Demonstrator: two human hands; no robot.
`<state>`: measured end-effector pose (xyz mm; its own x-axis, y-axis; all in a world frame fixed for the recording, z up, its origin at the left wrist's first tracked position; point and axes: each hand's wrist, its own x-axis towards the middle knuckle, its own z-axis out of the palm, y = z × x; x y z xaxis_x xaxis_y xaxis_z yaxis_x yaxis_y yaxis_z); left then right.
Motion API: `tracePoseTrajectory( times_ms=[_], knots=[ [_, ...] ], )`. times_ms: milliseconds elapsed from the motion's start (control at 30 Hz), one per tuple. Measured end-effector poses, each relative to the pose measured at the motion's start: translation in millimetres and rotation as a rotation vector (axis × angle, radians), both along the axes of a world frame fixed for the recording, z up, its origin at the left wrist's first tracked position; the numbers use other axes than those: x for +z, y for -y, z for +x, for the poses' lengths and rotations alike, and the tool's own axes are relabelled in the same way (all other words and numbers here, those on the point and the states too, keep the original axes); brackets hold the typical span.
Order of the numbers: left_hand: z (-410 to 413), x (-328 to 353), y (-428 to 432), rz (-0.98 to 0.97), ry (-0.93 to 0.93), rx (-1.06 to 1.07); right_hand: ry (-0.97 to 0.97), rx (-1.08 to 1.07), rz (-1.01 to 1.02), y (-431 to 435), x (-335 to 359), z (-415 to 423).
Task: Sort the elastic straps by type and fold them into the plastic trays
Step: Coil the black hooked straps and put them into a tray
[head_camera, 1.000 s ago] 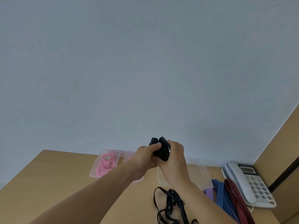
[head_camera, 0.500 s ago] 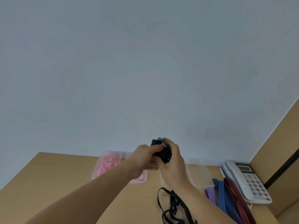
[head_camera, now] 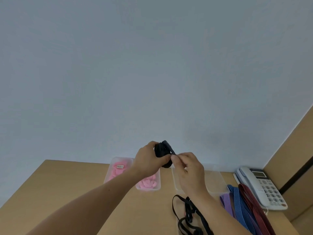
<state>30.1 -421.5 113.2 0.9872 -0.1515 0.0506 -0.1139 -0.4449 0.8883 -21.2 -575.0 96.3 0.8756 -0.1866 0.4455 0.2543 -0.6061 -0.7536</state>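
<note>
Roughly a third done, I'd say. The table point(head_camera: 67, 184) under my hands carries the whole lot.

Biggest bit left is the striped straps, the red strap point(head_camera: 252, 204), blue strap point(head_camera: 240, 204) and purple strap point(head_camera: 226, 202). They lie unfolded well off to the right of my grip and lower, just beside the phone point(head_camera: 260, 185). Then there are the loose black straps point(head_camera: 187, 207), tangled right below my right wrist. They may be lying on another clear tray, can't tell.

Containers: the clear tray point(head_camera: 216, 182) directly beneath my right hand point(head_camera: 189, 168) shows no strap in the part I can see. My guess is the black ones go there. The labelled tray point(head_camera: 108, 175) left of my grip and the near tray point(head_camera: 149, 188) under my left hand point(head_camera: 149, 160) each hold folded pink straps point(head_camera: 118, 173), so pink looks sorted.

In the grip itself, my left hand is wrapped round a black strap bundle point(head_camera: 161, 150), held up over the trays. My right hand pinches its loose end, probably the last wrap.
</note>
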Motion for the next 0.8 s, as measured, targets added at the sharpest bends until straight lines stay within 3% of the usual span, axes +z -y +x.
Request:
tracePoseTrajectory(
  times_ms=[233, 400, 633, 800],
  knots=[
    [-2.5, -2.3, -0.9, -0.223, -0.076, 0.049, -0.002, -0.035, 0.144, -8.9, -4.3, 3.8],
    [-4.9, -4.8, 1.8, -0.320, -0.153, 0.031, 0.059, -0.059, 0.100, -12.7, -7.9, 5.8],
    [-1.3, 9.1, -10.3, -0.475, -0.391, -0.150, 0.196, 0.036, -0.135, 5.5, -10.7, 9.8],
    [5.4, 1.9, -7.3, -0.407, -0.435, -0.211, 0.165, 0.052, -0.180, 10.6, -5.6, 13.3]
  ],
)
